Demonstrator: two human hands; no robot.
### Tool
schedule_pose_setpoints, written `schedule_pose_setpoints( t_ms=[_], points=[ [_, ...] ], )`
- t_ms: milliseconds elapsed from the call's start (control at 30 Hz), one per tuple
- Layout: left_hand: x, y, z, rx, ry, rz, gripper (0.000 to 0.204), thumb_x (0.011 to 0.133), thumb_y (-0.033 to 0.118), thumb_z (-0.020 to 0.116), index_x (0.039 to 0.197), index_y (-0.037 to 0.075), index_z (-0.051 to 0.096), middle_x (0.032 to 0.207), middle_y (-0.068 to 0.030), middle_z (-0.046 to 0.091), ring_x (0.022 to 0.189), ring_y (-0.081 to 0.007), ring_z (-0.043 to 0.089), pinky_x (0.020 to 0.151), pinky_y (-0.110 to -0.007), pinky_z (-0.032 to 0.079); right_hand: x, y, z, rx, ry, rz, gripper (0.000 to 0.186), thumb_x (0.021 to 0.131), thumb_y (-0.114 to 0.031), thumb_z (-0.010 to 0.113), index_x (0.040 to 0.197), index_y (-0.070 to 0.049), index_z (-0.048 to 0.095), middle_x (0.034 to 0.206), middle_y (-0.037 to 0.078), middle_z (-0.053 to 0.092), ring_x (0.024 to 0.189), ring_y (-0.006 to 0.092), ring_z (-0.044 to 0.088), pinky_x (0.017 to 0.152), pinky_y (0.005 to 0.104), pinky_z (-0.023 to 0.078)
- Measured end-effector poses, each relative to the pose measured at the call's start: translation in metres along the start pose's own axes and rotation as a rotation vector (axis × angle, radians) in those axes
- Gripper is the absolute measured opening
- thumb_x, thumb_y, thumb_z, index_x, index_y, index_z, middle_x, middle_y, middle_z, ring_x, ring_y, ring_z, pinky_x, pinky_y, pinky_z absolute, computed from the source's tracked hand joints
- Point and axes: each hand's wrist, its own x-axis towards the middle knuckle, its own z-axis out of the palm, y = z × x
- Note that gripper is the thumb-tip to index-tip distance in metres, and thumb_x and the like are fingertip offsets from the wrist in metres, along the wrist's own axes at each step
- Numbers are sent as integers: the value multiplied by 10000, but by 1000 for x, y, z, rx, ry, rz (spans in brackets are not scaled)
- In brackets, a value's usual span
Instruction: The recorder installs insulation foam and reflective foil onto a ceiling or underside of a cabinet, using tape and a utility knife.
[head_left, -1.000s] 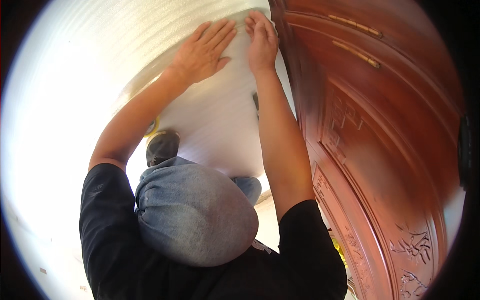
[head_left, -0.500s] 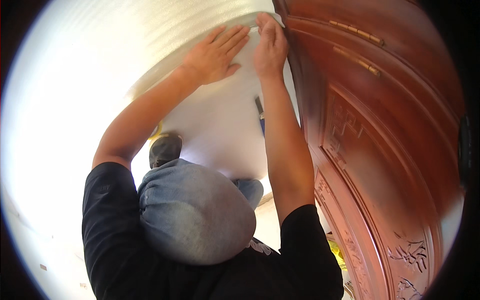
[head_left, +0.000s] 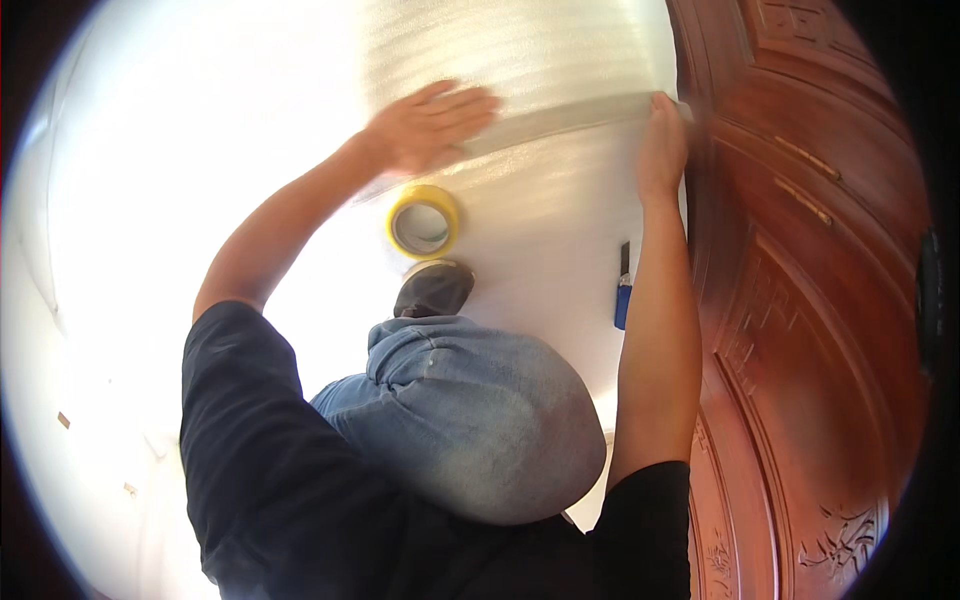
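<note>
A long strip of clear tape (head_left: 560, 122) runs across a pale foam sheet (head_left: 520, 50). My left hand (head_left: 430, 125) lies flat along the strip's left part, fingers stretched out and slightly blurred. At the strip's right end, beside the dark wooden furniture, my right hand (head_left: 664, 150) is turned edge-on, its fingers drawn together on the tape; some of them are hidden. A yellow tape roll (head_left: 450, 222) sits on the foam, below my left hand and just beyond my shoe.
Reddish-brown carved wooden furniture (head_left: 800, 330) with brass hinges (head_left: 808, 158) stands along the right. A blue-handled tool (head_left: 622, 300) lies beside my right forearm, partly covered by it. My bent knee (head_left: 490, 430) and dark shoe (head_left: 436, 290) occupy the lower middle.
The view has shifted, so the tape roll now shows fully. My hands are farther apart: the left lies farther along the strip to the left, the right stays at its right end.
</note>
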Motion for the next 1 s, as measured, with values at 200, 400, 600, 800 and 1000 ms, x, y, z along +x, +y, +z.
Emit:
schedule_pose_setpoints(
  t_ms=[200, 400, 600, 800, 1000],
  points=[
    [-195, -19, 29, -11, 31, -401, 689, 899, 259, 638, 1503, 106, 346, 1587, -90, 295, 1467, -264, 265, 1208, -455, 208, -61, -21, -10, -352, 17, -329, 422, 990, -164, 524, 1370, 14, 482, 1357, 230, 538, 1275, 385, 500, 1076, 422, 388],
    [-227, 43, 80, 20, 287, -644, 682, 1000, 432, 371, 1465, -64, 324, 1545, -266, 286, 1452, -413, 242, 1183, -533, 166, -240, 45, -46, -694, 237, 135, 612, 944, -259, 608, 1420, 43, 368, 1510, 269, 325, 1388, 440, 314, 1118, 539, 258],
    [-216, 47, 95, 38, 351, -673, 683, 1000, 443, 321, 1454, -67, 336, 1542, -258, 298, 1458, -405, 233, 1184, -544, 128, -315, 124, -44, -824, 343, 227, 699, 958, -437, 538, 1444, 17, 322, 1504, 226, 343, 1377, 426, 314, 1124, 553, 231],
    [-219, 49, 96, 31, 332, -678, 698, 980, 436, 350, 1460, -69, 305, 1551, -266, 267, 1465, -413, 200, 1185, -554, 111, -321, 129, -45, -830, 404, 235, 629, 967, -432, 491, 1417, -11, 366, 1490, 199, 373, 1374, 403, 315, 1127, 542, 229],
    [-221, 46, 92, -24, 276, -730, 692, 948, 376, 428, 1485, -33, 275, 1577, -243, 212, 1484, -392, 145, 1193, -554, 87, -316, 123, -41, -805, 439, 218, 593, 984, -438, 454, 1394, -10, 418, 1471, 200, 408, 1350, 408, 354, 1114, 546, 251]
  ],
)
